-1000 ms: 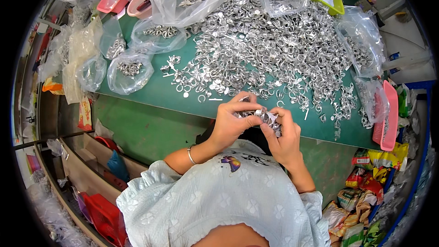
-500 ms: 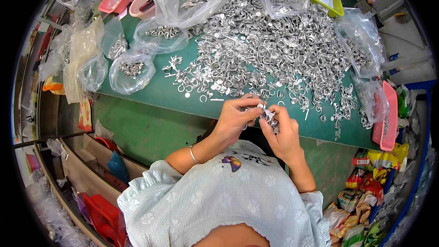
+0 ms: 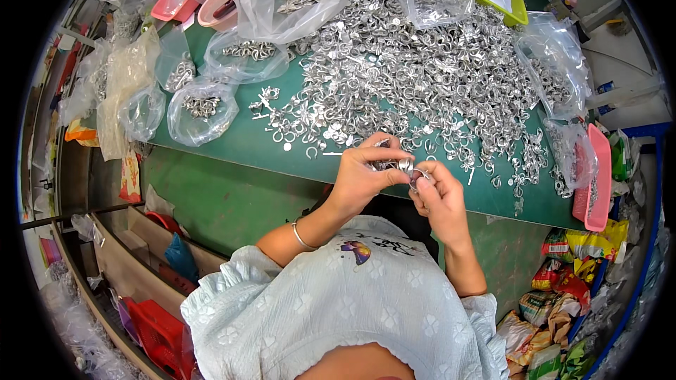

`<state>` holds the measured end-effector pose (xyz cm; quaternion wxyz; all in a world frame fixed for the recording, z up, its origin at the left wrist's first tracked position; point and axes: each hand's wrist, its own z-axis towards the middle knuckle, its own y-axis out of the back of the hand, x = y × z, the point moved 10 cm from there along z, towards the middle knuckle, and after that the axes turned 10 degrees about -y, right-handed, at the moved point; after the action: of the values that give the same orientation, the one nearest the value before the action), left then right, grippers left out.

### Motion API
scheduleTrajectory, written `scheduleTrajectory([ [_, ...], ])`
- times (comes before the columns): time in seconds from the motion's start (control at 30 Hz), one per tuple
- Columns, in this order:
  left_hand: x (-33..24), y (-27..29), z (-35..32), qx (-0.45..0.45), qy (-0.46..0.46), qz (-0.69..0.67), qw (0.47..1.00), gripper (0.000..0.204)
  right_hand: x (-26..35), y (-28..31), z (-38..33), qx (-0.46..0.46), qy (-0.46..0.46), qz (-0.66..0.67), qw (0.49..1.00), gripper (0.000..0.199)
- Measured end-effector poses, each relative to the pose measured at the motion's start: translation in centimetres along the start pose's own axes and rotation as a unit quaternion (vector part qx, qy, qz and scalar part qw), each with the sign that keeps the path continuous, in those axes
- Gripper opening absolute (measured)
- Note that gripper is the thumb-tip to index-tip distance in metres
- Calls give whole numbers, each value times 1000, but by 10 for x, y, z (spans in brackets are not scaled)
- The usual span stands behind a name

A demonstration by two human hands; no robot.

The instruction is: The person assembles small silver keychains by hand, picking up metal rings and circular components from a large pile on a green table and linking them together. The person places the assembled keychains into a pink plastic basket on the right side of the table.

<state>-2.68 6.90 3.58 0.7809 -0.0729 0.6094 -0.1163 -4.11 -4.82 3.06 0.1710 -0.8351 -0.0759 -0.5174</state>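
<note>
Close to the table's front edge, my left hand (image 3: 362,177) is closed around several silver metal rings (image 3: 404,165), some poking out between thumb and fingers. Right beside it, my right hand (image 3: 442,193) pinches a silver ring (image 3: 418,176) between thumb and fingertips. The two hands almost touch, and the fingers partly cover the pieces. Beyond them spreads a large heap of small silver metal rings and castings (image 3: 422,77) on the green table (image 3: 232,158). A few loose pieces lie nearer the edge, among them a thin silver bar (image 3: 332,153).
Clear plastic bags with silver pieces stand at the left, one open bag (image 3: 204,109) near the edge. A pink basket (image 3: 597,183) sits at the right corner, a yellow-green basket (image 3: 517,0) at the back. Colourful packets (image 3: 556,295) lie low right, a red basket (image 3: 155,331) low left.
My right hand has turned and drawn slightly right, its fingers now more curled around a ring. The left hand has shifted only a little, still holding its rings.
</note>
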Motion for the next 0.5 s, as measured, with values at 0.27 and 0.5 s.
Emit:
scheduleTrajectory([
  [0.27,46,-15,-21,-41,221,-274,935,33,28,-2,-8,-90,158,-202,962,17],
  [0.5,65,18,7,-148,198,-166,955,37,5,8,13,-14,25,150,988,16],
])
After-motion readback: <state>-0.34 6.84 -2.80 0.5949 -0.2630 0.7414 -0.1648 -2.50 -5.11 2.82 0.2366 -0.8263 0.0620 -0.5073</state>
